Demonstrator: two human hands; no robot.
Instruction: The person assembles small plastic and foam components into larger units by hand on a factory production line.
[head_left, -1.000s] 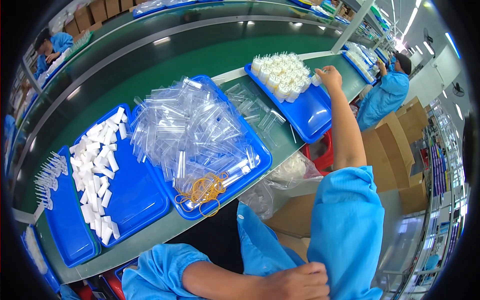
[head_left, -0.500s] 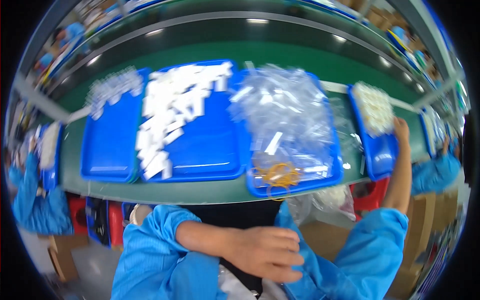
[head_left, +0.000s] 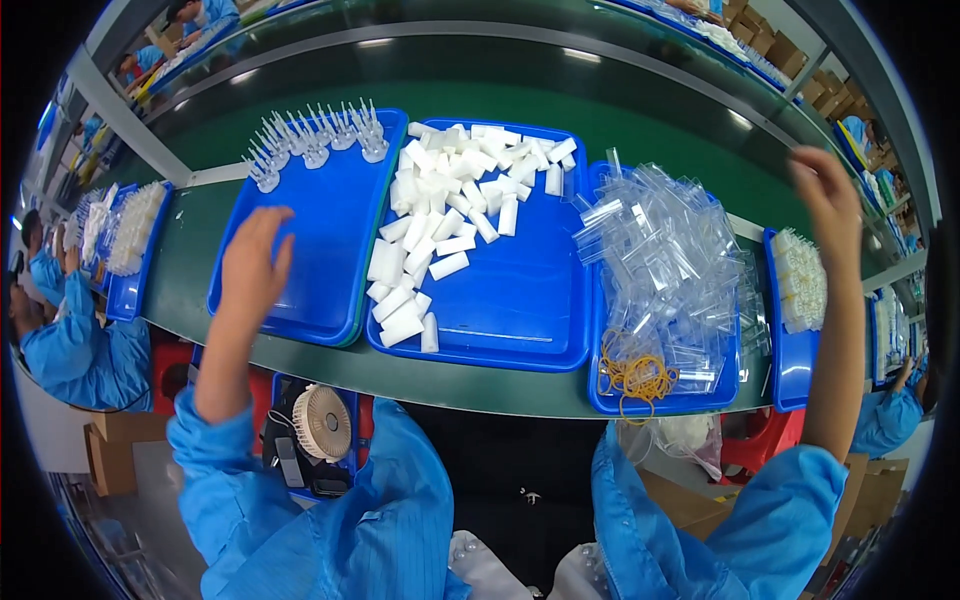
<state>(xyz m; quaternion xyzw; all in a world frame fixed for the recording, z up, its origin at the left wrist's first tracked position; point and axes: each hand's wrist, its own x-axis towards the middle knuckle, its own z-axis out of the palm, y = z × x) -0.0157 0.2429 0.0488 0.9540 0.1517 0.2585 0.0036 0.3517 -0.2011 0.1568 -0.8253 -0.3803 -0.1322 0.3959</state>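
My left hand point(head_left: 255, 262) reaches over the left blue tray point(head_left: 315, 270), thumb apart from the fingers, and nothing shows in it. Along that tray's far edge stand several clear plastic pieces point(head_left: 316, 150) with thin upright stems. My right hand point(head_left: 832, 205) is raised at the far right, above a narrow blue tray point(head_left: 796, 365) of densely stacked off-white pieces point(head_left: 800, 285). Its fingers are bent but apart, with nothing visible between them. White cylinders point(head_left: 450, 225) lie loose in the middle blue tray point(head_left: 515, 325).
Right of the middle tray, another blue tray point(head_left: 655, 403) bears a heap of clear plastic sleeves point(head_left: 670, 250) and orange rubber bands point(head_left: 637, 378). A small fan point(head_left: 322, 423) rests below the green table edge. Co-workers in blue sit left point(head_left: 85, 340) and right point(head_left: 885, 420).
My left hand has gone from in front of my body to over the left tray. My right hand has lifted away from the stacked off-white pieces. The view has swung left.
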